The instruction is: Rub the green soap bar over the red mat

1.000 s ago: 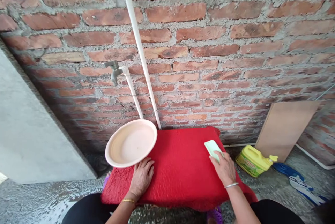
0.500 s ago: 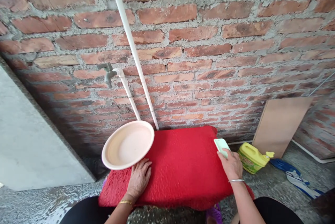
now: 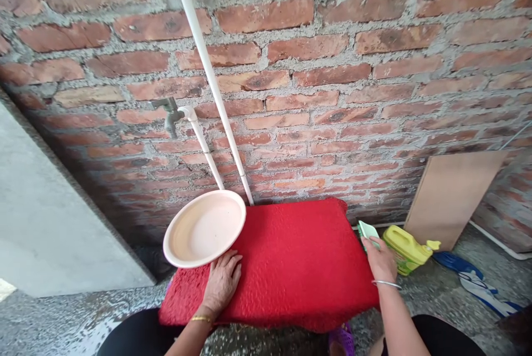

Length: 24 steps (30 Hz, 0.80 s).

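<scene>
A wet red cloth (image 3: 299,267) covers a low table or bench in front of me. My left hand (image 3: 222,281) lies flat on its left part, fingers stretched out, with the tips by the near rim of a pale pink basin (image 3: 203,228). The basin sits tilted on the cloth's back left corner. Past the cloth's right edge, my right hand (image 3: 382,262) is closed around a pale green scrub brush (image 3: 368,229). Green bristles show along the brush's left side, and my fingers hide its near end.
A yellow jug (image 3: 409,248) stands on the wet floor at right, before a leaning board (image 3: 455,195). Blue-and-white slippers (image 3: 482,289) lie nearby. A tap (image 3: 170,115) and white pipes (image 3: 208,62) run along the brick wall. A grey slab (image 3: 58,201) stands at left.
My right hand has moved right with the brush, off the cloth's edge, and the brush has turned so its bristles show. My left hand stays in place.
</scene>
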Each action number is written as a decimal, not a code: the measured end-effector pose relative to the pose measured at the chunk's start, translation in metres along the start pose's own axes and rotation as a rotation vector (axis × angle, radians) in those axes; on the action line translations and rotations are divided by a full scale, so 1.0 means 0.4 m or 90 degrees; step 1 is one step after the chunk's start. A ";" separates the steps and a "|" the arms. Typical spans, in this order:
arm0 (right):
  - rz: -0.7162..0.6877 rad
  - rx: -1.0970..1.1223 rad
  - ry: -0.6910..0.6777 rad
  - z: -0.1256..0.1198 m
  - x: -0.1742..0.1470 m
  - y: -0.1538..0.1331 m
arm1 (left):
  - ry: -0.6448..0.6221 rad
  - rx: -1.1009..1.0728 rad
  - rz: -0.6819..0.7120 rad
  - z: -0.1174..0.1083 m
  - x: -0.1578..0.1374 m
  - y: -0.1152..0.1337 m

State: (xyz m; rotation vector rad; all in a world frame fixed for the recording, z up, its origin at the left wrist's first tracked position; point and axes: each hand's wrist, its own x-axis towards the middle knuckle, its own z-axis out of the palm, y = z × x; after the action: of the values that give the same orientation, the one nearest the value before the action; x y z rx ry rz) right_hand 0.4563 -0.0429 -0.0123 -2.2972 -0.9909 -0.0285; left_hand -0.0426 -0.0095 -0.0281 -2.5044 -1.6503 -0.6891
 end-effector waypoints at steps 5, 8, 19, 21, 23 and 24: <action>-0.251 0.113 -0.057 0.000 -0.150 -0.153 | 0.003 0.004 -0.005 0.001 0.003 0.002; -0.422 0.089 -0.156 0.017 -0.272 -0.250 | 0.003 0.006 -0.003 0.001 0.002 0.003; -0.185 -0.082 0.009 -0.012 -0.117 -0.116 | 0.013 -0.013 -0.020 -0.005 0.006 0.024; -0.215 -0.028 0.006 0.001 -0.123 -0.142 | 0.009 -0.022 -0.027 -0.006 0.007 0.029; -0.283 0.031 -0.046 0.032 -0.170 -0.217 | 0.006 -0.027 -0.030 -0.007 0.008 0.033; -0.316 0.050 -0.081 0.052 -0.204 -0.268 | 0.005 -0.027 -0.030 -0.008 0.008 0.034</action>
State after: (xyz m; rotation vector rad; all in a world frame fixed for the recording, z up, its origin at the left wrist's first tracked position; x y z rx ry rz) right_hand 0.3223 -0.0286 0.0079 -1.9499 -1.5769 -0.0490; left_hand -0.0306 -0.0134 -0.0214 -2.4962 -1.7143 -0.7458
